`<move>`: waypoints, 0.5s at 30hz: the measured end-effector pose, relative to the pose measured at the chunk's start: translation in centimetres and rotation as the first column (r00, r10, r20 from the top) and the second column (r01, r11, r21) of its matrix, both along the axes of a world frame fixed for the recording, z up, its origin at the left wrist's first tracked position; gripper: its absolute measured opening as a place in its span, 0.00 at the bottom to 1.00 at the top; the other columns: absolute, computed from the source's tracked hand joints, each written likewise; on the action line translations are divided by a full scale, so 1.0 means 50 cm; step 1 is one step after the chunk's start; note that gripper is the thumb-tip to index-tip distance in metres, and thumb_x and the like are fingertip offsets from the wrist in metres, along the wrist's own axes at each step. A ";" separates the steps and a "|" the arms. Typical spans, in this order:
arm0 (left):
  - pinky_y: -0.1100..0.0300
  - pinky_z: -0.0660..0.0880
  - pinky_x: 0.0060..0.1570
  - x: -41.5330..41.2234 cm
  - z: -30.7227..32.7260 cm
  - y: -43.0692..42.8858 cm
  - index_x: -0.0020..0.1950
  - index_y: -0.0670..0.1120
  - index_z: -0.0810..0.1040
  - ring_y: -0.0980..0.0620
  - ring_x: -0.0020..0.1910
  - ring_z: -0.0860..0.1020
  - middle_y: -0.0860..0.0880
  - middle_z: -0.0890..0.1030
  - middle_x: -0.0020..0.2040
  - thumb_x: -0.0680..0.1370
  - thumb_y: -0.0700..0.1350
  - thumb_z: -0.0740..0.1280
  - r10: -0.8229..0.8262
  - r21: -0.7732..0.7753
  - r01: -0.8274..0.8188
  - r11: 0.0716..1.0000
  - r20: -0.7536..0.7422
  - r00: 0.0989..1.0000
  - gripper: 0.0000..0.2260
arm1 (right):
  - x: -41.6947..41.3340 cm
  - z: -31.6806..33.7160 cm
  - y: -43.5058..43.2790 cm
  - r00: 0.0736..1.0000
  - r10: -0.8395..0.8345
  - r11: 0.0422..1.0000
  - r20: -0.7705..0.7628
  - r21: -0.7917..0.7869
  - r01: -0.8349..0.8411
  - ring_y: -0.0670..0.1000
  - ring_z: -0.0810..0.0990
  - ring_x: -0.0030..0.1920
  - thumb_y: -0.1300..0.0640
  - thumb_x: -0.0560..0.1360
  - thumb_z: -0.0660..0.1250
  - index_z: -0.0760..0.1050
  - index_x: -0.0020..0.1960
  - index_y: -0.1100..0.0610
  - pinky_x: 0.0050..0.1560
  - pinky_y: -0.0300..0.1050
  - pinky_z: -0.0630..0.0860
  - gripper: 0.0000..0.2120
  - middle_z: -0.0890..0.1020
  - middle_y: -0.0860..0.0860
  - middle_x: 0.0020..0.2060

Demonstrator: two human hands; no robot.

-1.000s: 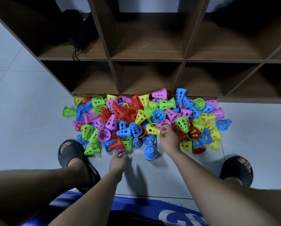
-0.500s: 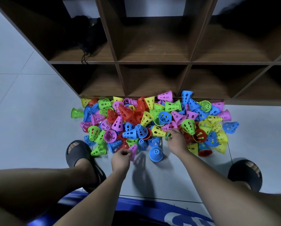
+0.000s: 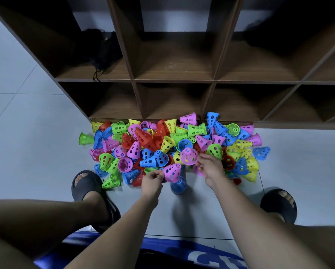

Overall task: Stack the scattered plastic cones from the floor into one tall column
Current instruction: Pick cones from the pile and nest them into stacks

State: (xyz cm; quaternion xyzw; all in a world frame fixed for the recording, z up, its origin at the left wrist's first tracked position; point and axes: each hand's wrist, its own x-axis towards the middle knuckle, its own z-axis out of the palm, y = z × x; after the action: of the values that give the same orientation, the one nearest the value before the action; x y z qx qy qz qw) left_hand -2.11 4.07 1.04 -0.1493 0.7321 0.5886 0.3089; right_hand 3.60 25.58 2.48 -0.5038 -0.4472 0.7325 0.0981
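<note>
A heap of perforated plastic cones [image 3: 162, 140] in pink, blue, green, yellow and red lies on the grey floor against the shelf's base. My left hand [image 3: 152, 180] pinches a pink cone [image 3: 172, 172] by its rim, lifted above the floor. My right hand [image 3: 211, 168] holds a second pink cone [image 3: 189, 156], its narrow end facing up towards me. The two pink cones are close together but apart. A blue cone [image 3: 179, 186] stands on the floor just below them.
A dark wooden cubby shelf [image 3: 174, 82] rises right behind the heap. My feet in black slippers [image 3: 85, 183] [image 3: 279, 204] flank a bare patch of floor [image 3: 192, 210]. A dark bag [image 3: 102, 49] sits in a left cubby.
Both hands have risen from the heap. The left lifted its pink cone higher, and the right picked a pink cone out of the pile and brought it toward the left one.
</note>
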 end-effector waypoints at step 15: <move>0.58 0.76 0.40 0.040 -0.049 0.015 0.43 0.48 0.83 0.51 0.40 0.82 0.53 0.86 0.38 0.80 0.41 0.69 -0.292 -0.264 0.251 0.931 -0.126 0.948 0.07 | 0.082 -0.004 -0.035 0.952 0.307 0.915 -0.007 -0.272 -0.297 0.47 0.78 0.34 0.69 0.82 0.61 0.80 0.53 0.60 0.34 0.37 0.75 0.10 0.83 0.52 0.36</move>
State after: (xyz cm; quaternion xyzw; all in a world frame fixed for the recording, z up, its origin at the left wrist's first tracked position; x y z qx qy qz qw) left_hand -0.09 4.82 -1.38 -0.0344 0.8352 0.4558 0.3057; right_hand 7.72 23.81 2.30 -0.4503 -0.4171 0.7839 -0.0937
